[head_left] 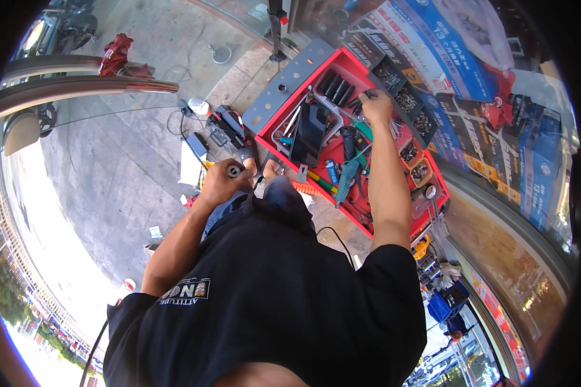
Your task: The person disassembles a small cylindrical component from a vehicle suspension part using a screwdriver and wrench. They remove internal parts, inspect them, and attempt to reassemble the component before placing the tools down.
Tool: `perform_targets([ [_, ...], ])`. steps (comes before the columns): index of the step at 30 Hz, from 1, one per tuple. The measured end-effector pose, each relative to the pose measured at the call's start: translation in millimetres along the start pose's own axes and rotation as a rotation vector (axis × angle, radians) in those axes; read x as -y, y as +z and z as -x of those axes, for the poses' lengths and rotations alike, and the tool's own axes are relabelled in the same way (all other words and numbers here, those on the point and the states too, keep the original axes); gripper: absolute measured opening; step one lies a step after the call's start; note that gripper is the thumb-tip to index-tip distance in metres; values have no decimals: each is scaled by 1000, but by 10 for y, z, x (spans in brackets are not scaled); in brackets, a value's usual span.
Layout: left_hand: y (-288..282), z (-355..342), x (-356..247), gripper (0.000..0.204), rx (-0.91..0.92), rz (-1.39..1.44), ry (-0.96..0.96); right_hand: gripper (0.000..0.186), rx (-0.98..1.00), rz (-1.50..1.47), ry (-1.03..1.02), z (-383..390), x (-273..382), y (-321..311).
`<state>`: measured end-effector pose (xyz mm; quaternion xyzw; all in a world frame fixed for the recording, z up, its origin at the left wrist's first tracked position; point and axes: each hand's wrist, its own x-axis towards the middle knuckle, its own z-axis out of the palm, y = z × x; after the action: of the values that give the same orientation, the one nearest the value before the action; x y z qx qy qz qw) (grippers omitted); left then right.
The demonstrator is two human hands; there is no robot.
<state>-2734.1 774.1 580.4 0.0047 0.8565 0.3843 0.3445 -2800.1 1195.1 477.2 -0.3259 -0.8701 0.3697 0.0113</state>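
Observation:
My left hand (218, 184) is closed around a dark metal socket (234, 171), its round, hollow end facing up. My right hand (376, 107) reaches over the far part of a red tool cart tray (263, 138). Its fingers are pinched together beside several long black sockets (335, 88) in a clear bin; whatever is between the fingertips is too small to make out. Left of that arm, a black smartphone (310, 134) lies across a bin of hand tools. A green-handled tool (347, 180) and a blue tube (331, 171) lie nearer me in the tray.
Dark compartments of small fasteners (405, 100) line the tray's right side. Stacked boxes (432, 48) stand behind glass. A curved metal door handle (84, 85) juts in at upper left. A black power tool case (229, 122) sits on the paved ground near my feet.

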Motion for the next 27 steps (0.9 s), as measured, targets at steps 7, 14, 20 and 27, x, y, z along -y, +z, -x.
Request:
perform_targets([
  [7, -83, 378, 699, 37, -129, 72, -269, 35, 86, 377, -53, -89, 11, 85],
  [14, 88, 973, 1833, 38, -405, 507, -625, 39, 89, 124, -304, 337, 418, -155],
  [20, 747, 2105, 2965, 32, -649, 898, -1054, 26, 297, -221, -332, 1472, 1381, 434],
  [27, 1805, 3008, 3523, 29, -891, 1390, -1138, 20, 1018, -17, -660, 3184, 2223, 1498],
])
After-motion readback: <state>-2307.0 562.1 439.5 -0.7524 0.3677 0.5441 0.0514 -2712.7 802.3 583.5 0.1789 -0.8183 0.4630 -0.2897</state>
